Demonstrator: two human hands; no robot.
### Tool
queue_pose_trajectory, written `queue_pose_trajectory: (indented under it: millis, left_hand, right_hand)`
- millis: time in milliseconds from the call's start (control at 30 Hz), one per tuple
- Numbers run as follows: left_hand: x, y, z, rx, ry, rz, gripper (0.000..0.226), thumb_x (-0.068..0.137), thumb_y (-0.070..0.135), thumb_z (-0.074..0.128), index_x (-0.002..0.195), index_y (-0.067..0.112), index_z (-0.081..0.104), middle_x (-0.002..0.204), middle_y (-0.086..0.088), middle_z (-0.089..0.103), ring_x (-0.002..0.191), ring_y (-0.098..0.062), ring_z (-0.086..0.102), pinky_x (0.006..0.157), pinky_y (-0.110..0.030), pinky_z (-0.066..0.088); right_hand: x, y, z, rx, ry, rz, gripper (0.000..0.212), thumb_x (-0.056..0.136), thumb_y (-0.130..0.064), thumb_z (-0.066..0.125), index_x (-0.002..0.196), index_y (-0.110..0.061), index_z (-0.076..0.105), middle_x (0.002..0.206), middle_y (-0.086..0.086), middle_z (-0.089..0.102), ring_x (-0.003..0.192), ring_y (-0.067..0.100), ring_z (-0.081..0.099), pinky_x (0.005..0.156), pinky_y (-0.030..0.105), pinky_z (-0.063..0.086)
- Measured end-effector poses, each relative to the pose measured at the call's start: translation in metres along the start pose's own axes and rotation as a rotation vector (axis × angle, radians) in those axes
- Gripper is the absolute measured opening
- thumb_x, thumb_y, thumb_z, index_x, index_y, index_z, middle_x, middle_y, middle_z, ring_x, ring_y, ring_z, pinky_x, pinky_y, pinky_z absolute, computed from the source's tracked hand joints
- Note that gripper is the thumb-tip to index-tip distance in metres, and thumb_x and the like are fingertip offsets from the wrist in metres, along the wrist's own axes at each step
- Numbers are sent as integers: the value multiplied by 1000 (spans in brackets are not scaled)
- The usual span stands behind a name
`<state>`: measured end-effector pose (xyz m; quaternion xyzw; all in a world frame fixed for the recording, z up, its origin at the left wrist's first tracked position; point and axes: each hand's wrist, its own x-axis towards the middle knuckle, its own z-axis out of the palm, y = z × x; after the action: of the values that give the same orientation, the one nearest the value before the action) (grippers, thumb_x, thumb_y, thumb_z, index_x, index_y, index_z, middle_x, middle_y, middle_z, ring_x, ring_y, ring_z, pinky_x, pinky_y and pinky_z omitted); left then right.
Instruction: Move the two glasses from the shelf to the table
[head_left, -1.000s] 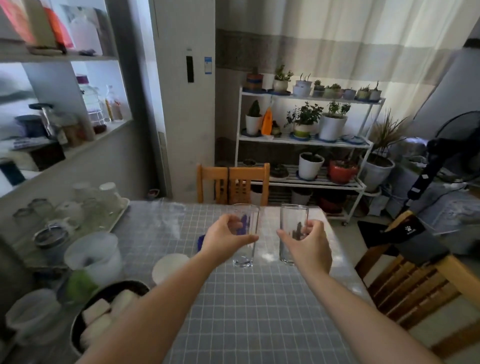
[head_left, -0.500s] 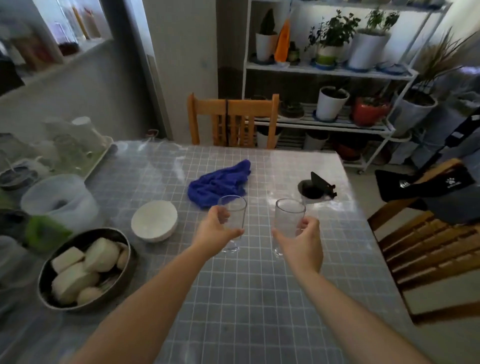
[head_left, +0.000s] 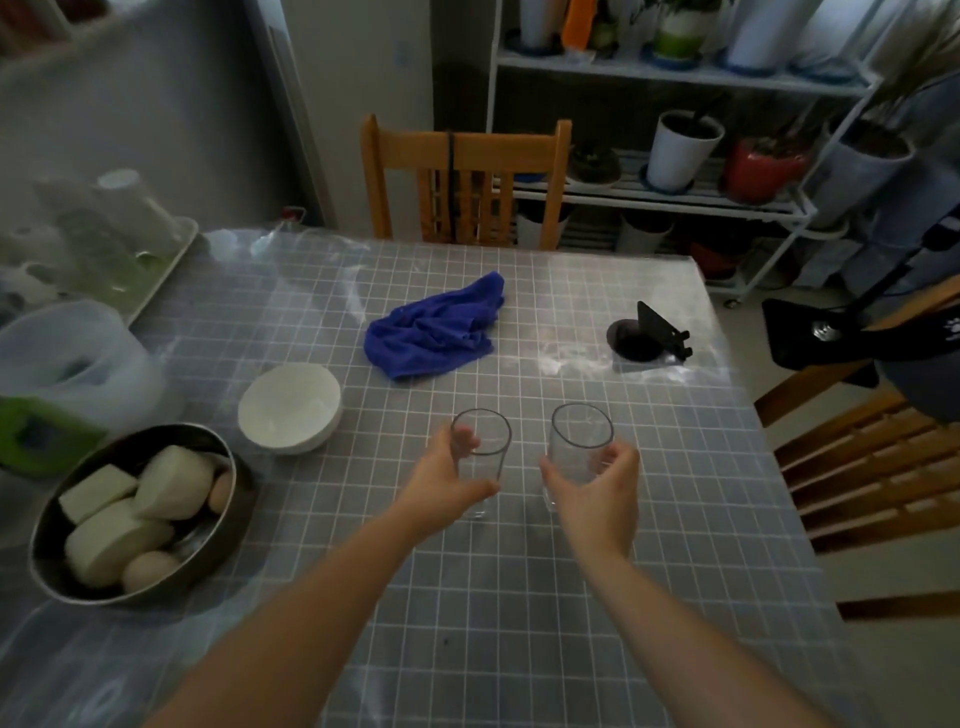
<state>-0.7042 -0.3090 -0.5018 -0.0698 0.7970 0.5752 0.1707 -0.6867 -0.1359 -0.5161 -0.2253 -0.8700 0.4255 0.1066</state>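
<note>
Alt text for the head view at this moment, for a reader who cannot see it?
Each hand, left hand and right hand, grips a clear, empty glass, left glass and right glass, upright, low over a grid-patterned table. Beyond lie a white bowl and blue cloth.

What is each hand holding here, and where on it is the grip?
Left hand grips the left glass around its side wall; right hand grips the right glass likewise.
</note>
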Motion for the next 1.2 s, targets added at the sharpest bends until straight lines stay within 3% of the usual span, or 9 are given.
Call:
queue_pose_trajectory:
  millis: [233, 367, 567, 700, 833, 900, 967, 1067, 1200]
  left_hand:
    - [0, -10, -9, -2, -53, 26, 62, 72, 7, 79, 121, 18, 45, 121, 4, 55, 121, -14, 51, 107, -34, 38]
    - [-4, -17, -7, 5, -41, 39, 59, 71, 10, 80, 117, 23, 46, 124, 6, 55, 122, -14, 50, 97, -27, 37]
    - [-10, -22, -4, 36, -20, 67, 60, 69, 10, 82, 115, 25, 47, 123, 7, 56, 121, -12, 51, 96, -27, 42]
    - [-14, -24, -1, 28, -8, 70, 64, 70, 7, 80, 122, 21, 45, 124, 5, 55, 120, -12, 50, 84, -13, 41]
    - [-14, -24, 0, 20, -4, 51, 67, 70, 8, 81, 123, 24, 44, 127, 3, 54, 121, -18, 51, 86, -20, 44]
    - [-16, -21, 1, 45, 8, 15, 70, 69, 9, 82, 125, 25, 43, 132, 0, 52, 121, -21, 51, 82, -20, 45]
    - [-19, -18, -1, 104, 26, -33, 81, 67, 13, 84, 133, 23, 39, 140, -2, 48, 126, -23, 48, 92, -28, 45]
    - [-30, -13, -12, 215, -12, -85, 99, 65, 18, 86, 144, 20, 27, 150, -4, 37, 135, -26, 39, 107, -38, 36]
    - [-55, 3, -47, 440, -8, -174, 116, 61, 24, 88, 149, 21, 13, 157, -8, 22, 141, -28, 29, 112, -43, 31]
  right_hand:
    - [-9, 9, 5, 24, 23, -1, 62, 67, -40, 81, 108, -16, 40, 103, 0, 49, 82, 15, 50, 52, 17, 35]
    - [-19, 16, 3, 61, 34, -4, 59, 66, -38, 82, 102, -19, 39, 101, 1, 51, 82, 19, 54, 51, 20, 38]
    - [-23, 20, 3, 119, 26, 7, 58, 66, -34, 82, 99, -19, 37, 100, 3, 49, 86, 22, 54, 56, 21, 39]
    - [-22, 20, 3, 127, -4, 6, 61, 66, -33, 82, 102, -17, 36, 100, 3, 47, 86, 24, 53, 58, 20, 39]
    - [-18, 20, -4, 101, -90, -3, 61, 66, -31, 83, 103, -19, 35, 105, 3, 47, 94, 25, 54, 68, 30, 43]
    - [-18, 21, -9, 52, -166, -9, 66, 67, -32, 82, 112, -19, 36, 113, 2, 47, 103, 25, 53, 76, 35, 48]
    - [-19, 22, -17, 29, -255, -2, 78, 67, -35, 82, 125, -20, 32, 126, 3, 45, 116, 24, 50, 87, 40, 50]
    - [-22, 26, -39, -59, -376, -37, 98, 65, -42, 82, 139, -23, 21, 144, 5, 37, 129, 24, 41, 99, 42, 44]
    - [-15, 17, -82, -313, -402, -233, 116, 63, -57, 77, 148, -22, 5, 156, 6, 21, 140, 25, 26, 112, 42, 30]
